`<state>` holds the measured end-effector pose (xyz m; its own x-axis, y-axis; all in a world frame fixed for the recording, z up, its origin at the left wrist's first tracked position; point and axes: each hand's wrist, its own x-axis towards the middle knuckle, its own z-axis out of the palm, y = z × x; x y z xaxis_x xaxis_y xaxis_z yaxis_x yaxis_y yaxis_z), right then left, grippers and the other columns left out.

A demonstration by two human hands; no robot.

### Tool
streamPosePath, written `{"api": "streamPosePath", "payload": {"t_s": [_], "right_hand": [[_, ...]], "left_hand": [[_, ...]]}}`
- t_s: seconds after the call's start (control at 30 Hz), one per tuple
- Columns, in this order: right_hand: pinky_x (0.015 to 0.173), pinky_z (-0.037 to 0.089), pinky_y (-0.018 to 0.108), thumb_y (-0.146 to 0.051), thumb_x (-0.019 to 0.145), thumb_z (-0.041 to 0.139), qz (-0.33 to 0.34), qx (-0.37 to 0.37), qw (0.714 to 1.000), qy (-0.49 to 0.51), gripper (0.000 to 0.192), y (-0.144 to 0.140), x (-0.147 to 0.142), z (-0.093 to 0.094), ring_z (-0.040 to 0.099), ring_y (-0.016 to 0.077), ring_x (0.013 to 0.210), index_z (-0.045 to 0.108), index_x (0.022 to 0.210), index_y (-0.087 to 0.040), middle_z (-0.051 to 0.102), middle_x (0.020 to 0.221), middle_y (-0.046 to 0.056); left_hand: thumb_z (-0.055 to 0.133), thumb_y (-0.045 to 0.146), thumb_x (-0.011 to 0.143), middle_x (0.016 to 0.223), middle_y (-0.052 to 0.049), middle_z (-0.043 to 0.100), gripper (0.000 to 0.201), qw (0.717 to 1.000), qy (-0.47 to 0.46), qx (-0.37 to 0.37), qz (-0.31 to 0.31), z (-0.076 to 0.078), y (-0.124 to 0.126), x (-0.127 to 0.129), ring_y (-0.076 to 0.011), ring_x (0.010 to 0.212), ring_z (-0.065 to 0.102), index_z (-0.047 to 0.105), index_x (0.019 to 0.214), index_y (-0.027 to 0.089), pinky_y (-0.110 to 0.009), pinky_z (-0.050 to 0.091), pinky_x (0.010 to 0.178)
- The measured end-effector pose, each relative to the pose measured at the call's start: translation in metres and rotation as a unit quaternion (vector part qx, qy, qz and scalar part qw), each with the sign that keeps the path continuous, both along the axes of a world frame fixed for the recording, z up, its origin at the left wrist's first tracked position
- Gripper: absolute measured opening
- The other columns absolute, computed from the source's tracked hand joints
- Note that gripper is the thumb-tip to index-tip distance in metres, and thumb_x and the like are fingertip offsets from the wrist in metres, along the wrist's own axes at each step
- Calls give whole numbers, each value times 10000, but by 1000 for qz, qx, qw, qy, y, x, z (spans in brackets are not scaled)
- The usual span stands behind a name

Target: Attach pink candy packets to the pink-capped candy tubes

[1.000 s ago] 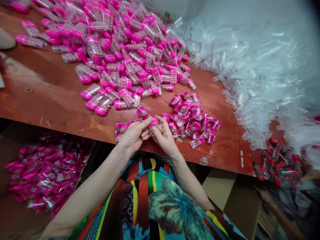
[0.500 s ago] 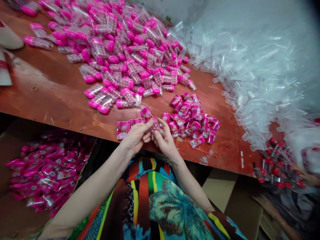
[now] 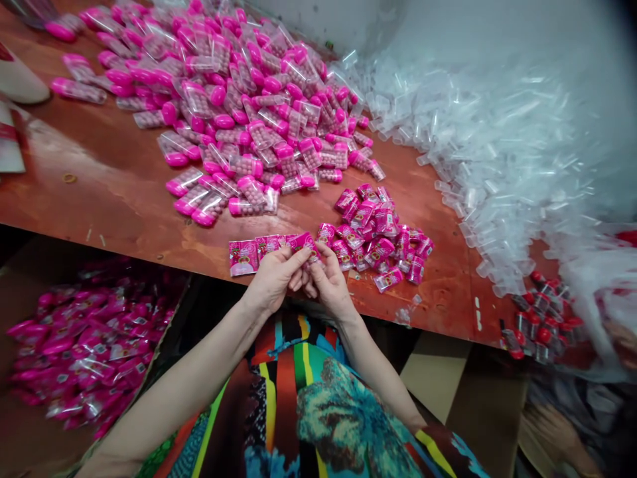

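Observation:
My left hand (image 3: 276, 275) and my right hand (image 3: 329, 275) meet at the table's front edge, fingertips pinched on a pink printed wrapper sleeve (image 3: 302, 244). A candy bottle held with the sleeve is mostly hidden by my fingers. Several flat pink sleeves (image 3: 243, 259) lie in a row just left of my hands. Right of my right hand is a small pile of bottles in pink sleeves (image 3: 381, 252). Behind my hands spreads a large heap of clear bottles with pink caps (image 3: 249, 133), filled with pale pink balls.
Clear plastic tubes (image 3: 497, 146) cover the right of the table. Red-capped bottles (image 3: 542, 315) lie at its right edge, with another person's hand (image 3: 552, 431) below. A box of pink-wrapped bottles (image 3: 94, 345) stands low at left. A rubber band (image 3: 69, 178) lies on the wood.
The sleeve has come down lower between my hands, and the bottle's balls that showed by my fingers are now mostly covered. The other person's hand has moved.

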<state>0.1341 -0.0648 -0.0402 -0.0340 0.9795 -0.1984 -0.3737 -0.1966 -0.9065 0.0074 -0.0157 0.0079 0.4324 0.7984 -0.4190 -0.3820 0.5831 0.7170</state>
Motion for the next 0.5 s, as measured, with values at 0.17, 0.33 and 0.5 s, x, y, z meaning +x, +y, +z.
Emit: {"api": "streamPosePath", "payload": {"t_s": [0.17, 0.33, 0.5], "right_hand": [[441, 341, 223, -563, 919, 621, -2, -14, 999, -34, 577, -5, -1, -5, 401, 83, 423, 382, 1379, -310, 497, 622, -106], [459, 363, 253, -519, 945, 590, -68, 15, 979, -192, 496, -2, 26, 22, 440, 105, 473, 453, 1365, -295, 548, 679, -51], [571, 456, 304, -465, 988, 526, -262, 73, 861, -430, 799, 8, 63, 54, 554, 166, 565, 83, 1608, -224, 591, 705, -28]], "left_hand": [[834, 491, 745, 380, 35, 450, 511, 1000, 15, 4, 0, -6, -8, 5, -90, 362, 459, 490, 525, 184, -227, 403, 443], [757, 523, 815, 432, 26, 513, 382, 999, 19, 6, -31, -13, -18, 5, -80, 367, 409, 669, 719, 164, -224, 344, 441], [785, 411, 795, 726, -42, 726, 340, 994, 110, 15, 4, -7, -22, -19, -61, 376, 377, 771, 1028, 163, -239, 260, 407]]}}
